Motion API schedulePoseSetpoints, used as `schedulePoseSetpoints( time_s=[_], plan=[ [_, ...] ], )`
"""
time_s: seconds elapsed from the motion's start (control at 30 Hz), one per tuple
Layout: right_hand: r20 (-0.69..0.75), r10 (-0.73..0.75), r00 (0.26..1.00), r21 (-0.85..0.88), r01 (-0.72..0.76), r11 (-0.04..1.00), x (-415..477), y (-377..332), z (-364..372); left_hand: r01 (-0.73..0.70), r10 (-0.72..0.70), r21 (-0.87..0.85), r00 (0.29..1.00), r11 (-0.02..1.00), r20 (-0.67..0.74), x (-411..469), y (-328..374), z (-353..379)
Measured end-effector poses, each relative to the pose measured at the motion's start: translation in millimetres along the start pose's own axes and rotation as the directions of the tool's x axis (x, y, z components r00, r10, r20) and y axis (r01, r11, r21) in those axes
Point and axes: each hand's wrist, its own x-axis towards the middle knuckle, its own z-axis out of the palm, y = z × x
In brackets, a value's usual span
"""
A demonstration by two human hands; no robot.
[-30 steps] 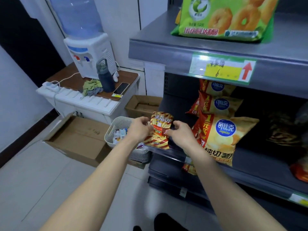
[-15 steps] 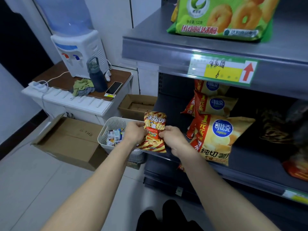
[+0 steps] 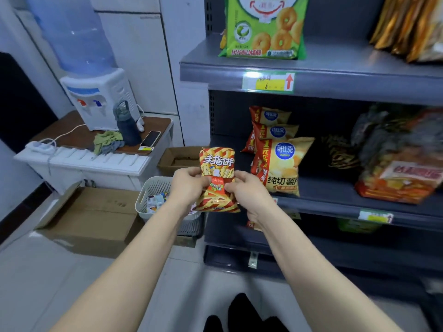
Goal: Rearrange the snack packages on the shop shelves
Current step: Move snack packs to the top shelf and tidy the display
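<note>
My left hand (image 3: 189, 185) and my right hand (image 3: 247, 190) both pinch a red and yellow striped snack bag (image 3: 217, 178), one on each side. I hold it upright in the air, just in front of the middle shelf (image 3: 335, 204). To the right, yellow chip bags (image 3: 282, 164) stand on that shelf. A green ring snack bag (image 3: 263, 27) sits on the top shelf (image 3: 347, 75). On the left, a white basket (image 3: 153, 190) is on the floor, near a cardboard box (image 3: 96, 212).

Middle shelf (image 3: 335, 207) bears yellow chip bags (image 3: 281, 164); top shelf (image 3: 335, 68), green bag (image 3: 263, 27).
</note>
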Motion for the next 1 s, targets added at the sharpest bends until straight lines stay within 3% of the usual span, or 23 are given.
schedulePoseSetpoints(
  time_s=[0.27,0.53,0.8,1.0],
  plan=[
    [-0.177,-0.095,0.980,0.077,0.110,0.991,-97,17,-30,-0.168,0.171,-0.034,0.980,0.985,0.102,-92,12,19],
    [-0.391,-0.190,0.901,0.130,0.258,0.957,-169,35,-98,-0.285,0.294,-0.073,0.919,0.956,0.262,-154,27,84],
    [-0.559,-0.288,0.777,0.142,0.432,0.891,-211,34,-216,-0.439,0.459,-0.140,0.819,0.888,0.343,-194,73,207],
    [-0.657,-0.363,0.661,0.051,0.519,0.853,-234,35,-353,-0.445,0.526,-0.283,0.742,0.850,0.415,-227,113,332]
  ],
)
